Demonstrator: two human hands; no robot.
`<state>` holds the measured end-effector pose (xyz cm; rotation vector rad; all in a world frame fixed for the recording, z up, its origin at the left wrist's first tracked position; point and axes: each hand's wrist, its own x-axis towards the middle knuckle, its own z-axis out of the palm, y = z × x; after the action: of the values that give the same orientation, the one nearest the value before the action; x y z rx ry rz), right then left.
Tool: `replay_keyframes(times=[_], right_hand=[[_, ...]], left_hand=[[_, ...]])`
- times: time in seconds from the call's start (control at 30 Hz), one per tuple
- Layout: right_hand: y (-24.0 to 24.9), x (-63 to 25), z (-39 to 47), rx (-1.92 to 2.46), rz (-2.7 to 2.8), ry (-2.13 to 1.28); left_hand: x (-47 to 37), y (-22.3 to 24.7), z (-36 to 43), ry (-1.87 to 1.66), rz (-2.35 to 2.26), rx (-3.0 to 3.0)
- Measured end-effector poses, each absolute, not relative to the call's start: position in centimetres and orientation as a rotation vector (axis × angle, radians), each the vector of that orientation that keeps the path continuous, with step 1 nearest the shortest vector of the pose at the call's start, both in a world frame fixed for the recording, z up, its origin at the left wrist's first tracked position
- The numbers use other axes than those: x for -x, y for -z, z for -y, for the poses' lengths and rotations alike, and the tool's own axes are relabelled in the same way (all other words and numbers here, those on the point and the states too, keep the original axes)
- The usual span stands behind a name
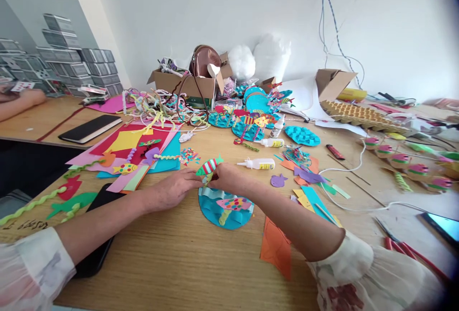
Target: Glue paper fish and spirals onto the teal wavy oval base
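Observation:
A round blue textured base [211,215] lies on the table in front of me, with a pink paper fish [234,204] with coloured dots on a curled yellow-green stem. At its far left edge is a green paper fish [209,165] with red and white stripes. My right hand [225,177] pinches the stem under this striped fish. From the left, my left hand [179,187] reaches to the base's edge, its fingertips close together there; their exact hold is partly hidden. White glue bottles [261,163] lie just beyond my right hand.
Left are stacked coloured papers [114,146], paper fish and a black phone [95,249]. Scissors [405,246], a white cable [358,191] and paper scraps lie right. Behind stand finished blue pieces [247,129] and a cardboard box [201,86]. Another person's hand [32,96] holds cards far left.

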<state>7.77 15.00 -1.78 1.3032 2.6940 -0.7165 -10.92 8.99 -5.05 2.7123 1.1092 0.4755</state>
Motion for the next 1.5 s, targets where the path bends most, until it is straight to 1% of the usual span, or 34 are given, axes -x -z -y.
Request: replay_keyframes(times=[0.1,0.23,0.6,0.87,1.0,1.2,1.4,1.5], right_hand=[[1.7,-7.8,-15.0,-1.247,-2.721,0.711],[1.5,-8.1,-15.0,-1.209,-2.774,0.796],[1.3,-8.3,-14.8,-1.342,-2.763,0.917],[2.3,-9.5,-15.5,-1.324,-2.831,1.078],[2.4,-9.9,-15.3,-1.368,-2.795,1.076],[2.2,-10.7,-15.0,-1.376,-2.806,1.107],[1.5,-12.5,-14.9,-1.493,-2.766,1.14],[1.6,-14.0,-15.1,-1.559,-2.778,1.1]], left_hand=[[10.7,4.8,-9.0,-0.446,-1.096,-2.756],[10.6,4.5,-8.9,-0.396,-1.131,-2.759],[11.1,4.7,-8.7,-0.31,-1.139,-2.815],[11.1,4.9,-8.8,-0.494,-1.074,-2.785],[11.3,4.8,-8.7,-0.493,-1.063,-2.777],[11.8,5.3,-8.5,-0.4,-1.177,-2.825],[12.6,5.6,-8.2,-0.345,-1.287,-2.876],[13.4,5.5,-7.9,-0.322,-1.304,-2.928]])
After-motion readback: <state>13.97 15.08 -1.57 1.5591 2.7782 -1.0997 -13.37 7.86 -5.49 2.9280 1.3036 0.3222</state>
